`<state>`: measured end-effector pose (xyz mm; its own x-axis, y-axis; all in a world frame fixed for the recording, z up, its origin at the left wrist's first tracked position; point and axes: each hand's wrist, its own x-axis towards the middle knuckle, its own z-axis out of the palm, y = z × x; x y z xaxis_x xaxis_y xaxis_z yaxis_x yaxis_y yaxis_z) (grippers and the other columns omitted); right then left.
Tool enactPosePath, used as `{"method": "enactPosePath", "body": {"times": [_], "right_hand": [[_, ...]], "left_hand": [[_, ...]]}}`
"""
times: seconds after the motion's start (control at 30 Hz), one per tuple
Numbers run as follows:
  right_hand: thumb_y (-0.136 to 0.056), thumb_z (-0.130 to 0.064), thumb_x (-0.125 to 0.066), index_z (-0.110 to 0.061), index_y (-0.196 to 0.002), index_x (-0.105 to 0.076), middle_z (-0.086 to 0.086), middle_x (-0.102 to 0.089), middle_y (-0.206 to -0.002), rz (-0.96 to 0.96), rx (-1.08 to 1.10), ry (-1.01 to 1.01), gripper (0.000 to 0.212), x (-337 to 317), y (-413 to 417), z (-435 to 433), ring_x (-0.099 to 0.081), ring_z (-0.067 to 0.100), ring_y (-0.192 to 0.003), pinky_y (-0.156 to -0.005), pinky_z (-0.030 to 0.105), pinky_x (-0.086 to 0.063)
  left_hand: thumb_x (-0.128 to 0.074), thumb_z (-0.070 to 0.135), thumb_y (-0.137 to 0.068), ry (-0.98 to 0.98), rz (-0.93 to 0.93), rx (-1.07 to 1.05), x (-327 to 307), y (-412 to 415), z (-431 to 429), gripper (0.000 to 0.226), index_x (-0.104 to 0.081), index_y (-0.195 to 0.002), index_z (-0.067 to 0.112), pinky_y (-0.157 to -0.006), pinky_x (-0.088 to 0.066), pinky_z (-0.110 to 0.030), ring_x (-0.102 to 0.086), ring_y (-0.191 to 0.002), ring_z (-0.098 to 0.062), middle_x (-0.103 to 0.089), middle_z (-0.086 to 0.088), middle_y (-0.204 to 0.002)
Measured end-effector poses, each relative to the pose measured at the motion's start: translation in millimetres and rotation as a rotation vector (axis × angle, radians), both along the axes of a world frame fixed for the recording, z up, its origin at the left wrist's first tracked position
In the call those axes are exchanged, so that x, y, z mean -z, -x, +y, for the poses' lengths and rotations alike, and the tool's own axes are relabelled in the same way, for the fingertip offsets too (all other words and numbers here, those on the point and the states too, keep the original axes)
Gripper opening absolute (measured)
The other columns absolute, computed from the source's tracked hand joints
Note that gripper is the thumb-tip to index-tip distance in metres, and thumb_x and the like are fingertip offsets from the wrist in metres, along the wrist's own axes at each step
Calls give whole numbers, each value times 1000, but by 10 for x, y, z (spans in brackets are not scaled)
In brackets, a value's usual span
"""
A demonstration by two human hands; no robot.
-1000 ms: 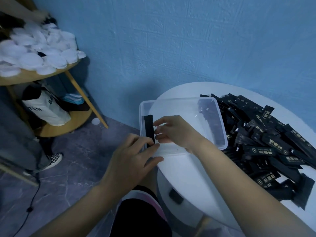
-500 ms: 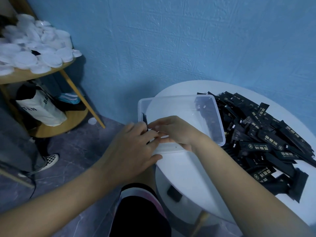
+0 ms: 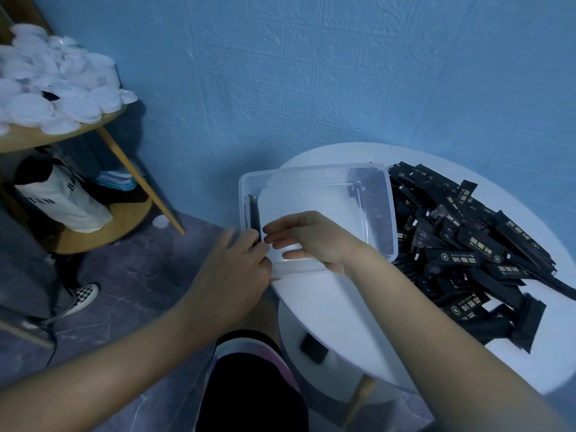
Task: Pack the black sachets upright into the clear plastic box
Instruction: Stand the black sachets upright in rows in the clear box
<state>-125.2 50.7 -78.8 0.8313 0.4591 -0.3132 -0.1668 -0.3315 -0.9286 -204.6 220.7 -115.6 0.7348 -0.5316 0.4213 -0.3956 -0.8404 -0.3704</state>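
The clear plastic box [image 3: 311, 176] sits on the left part of the round white table [image 3: 324, 310], overhanging its edge. A black sachet [image 3: 254, 215] stands on edge against the box's left wall. My left hand [image 3: 232, 271] is at the box's near-left corner, its fingertips touching the sachet's near end. My right hand [image 3: 307, 236] reaches into the box from the right, fingers curled toward the same end of the sachet. A large heap of black sachets [image 3: 467, 244] lies on the table right of the box.
A wooden two-tier shelf [image 3: 103, 226] stands at the left with white round pads [image 3: 53, 85] on top and a white bag [image 3: 62, 198] below. A person's checkered shoe [image 3: 82, 296] is on the grey floor. A blue wall is behind.
The sachet has turned from lying flat to standing on edge against the box's left wall. Both hands stay at its near end; the view shifted slightly.
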Motion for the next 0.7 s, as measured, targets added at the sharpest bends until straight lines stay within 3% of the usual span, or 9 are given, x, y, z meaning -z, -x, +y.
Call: {"method": "enactPosePath", "body": {"times": [0.1, 0.27, 0.33, 0.4, 0.47, 0.53, 0.6, 0.7], "right_hand": [[-98, -1, -40, -10, -115, -72, 8, -75, -106, -92, 25, 38, 37, -15, 59, -28, -66, 14, -89, -90, 33, -56], [-95, -8, -46, -19, -105, -74, -3, -74, -92, -394, 79, 117, 31, -130, 261, -295, -69, 12, -85, -91, 38, -56], [-98, -10, -48, -24, -104, -73, -4, -75, -93, -494, 127, 91, 30, -232, 441, -572, -70, 12, -89, -89, 34, -56], [-102, -7, -49, -21, -106, -74, -4, -74, -91, -521, 208, 49, 29, -322, 660, -938, -70, 13, -84, -80, 27, -57], [-101, -13, -54, -29, -106, -74, -13, -72, -84, -593, 261, 200, 26, -332, 849, -1359, -67, 8, -73, -69, 20, -53], [-98, -20, -60, -39, -104, -73, -22, -70, -80, -689, 252, 529, 23, -255, 990, -1747, -63, 2, -67, -61, 14, -44], [-95, -21, -65, -40, -108, -72, -24, -69, -94, -714, 233, 791, 24, -161, 1103, -2047, -58, -6, -71, -63, 11, -37], [-93, -19, -66, -37, -121, -67, -20, -61, -117, -673, 187, 930, 33, -40, 1213, -2281, -55, -1, -79, -70, 18, -39]], "left_hand": [[-82, 13, -69, 28, 48, 9, 30, 3, -55, 12, -75, -75, 6, -72, -49, -41, -59, -89, -30, -69, -8, -83], [-82, 16, -72, 62, 81, 0, 59, -6, -110, 12, -73, -74, 7, -71, -47, -40, -57, -91, -29, -68, -6, -84], [-82, 24, -77, 75, 73, -2, 56, -23, -102, 18, -73, -76, 8, -73, -47, -41, -56, -92, -30, -69, -6, -86], [-69, 31, -88, 103, 23, 23, 63, -33, -91, 28, -74, -76, 7, -74, -41, -40, -57, -91, -30, -69, -6, -85], [-46, 37, -99, 112, -5, 44, 77, -32, -103, 46, -73, -77, 6, -73, -38, -41, -55, -90, -31, -69, -6, -86], [-32, 40, -100, 91, 21, 46, 83, -28, -125, 58, -73, -80, 5, -72, -41, -43, -55, -91, -32, -69, -8, -88], [-31, 39, -99, 80, 25, 51, 100, -35, -139, 58, -74, -80, 4, -71, -43, -44, -55, -90, -33, -69, -9, -88], [-46, 33, -100, 87, 39, 68, 103, -58, -154, 44, -72, -80, 4, -71, -48, -46, -55, -89, -34, -69, -11, -88]]}}
